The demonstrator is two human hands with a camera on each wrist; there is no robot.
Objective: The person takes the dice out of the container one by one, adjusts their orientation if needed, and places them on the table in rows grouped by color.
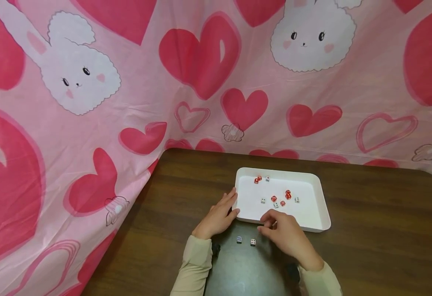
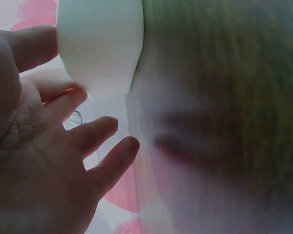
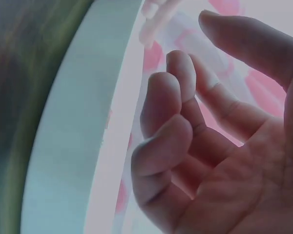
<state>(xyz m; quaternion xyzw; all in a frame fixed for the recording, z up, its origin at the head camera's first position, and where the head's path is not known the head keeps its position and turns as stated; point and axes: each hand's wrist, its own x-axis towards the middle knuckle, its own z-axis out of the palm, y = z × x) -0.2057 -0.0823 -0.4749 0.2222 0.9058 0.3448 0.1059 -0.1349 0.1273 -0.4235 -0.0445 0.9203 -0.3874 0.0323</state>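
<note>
A white rectangular tray (image 1: 321,201) lies on the table with several small red and white dice inside, one red die (image 1: 273,198) near its middle. My left hand (image 1: 217,216) rests against the tray's left end, its fingers fairly straight. In the left wrist view, the thumb (image 2: 36,46) touches the tray's wall. Over the tray's near edge hovers my right hand (image 1: 284,232), its fingers loosely bent. The right wrist view shows the thumb (image 3: 249,44) apart from the fingers and nothing between them. Two white dice, a left one (image 1: 239,239) and a right one (image 1: 253,242), sit in front of the tray.
The brown wooden table (image 1: 378,230) extends to both sides of the tray. A pink cloth (image 1: 142,98) printed with hearts and rabbits hangs behind the table and along its left side. A shiny grey-green patch (image 1: 234,271) lies between the forearms.
</note>
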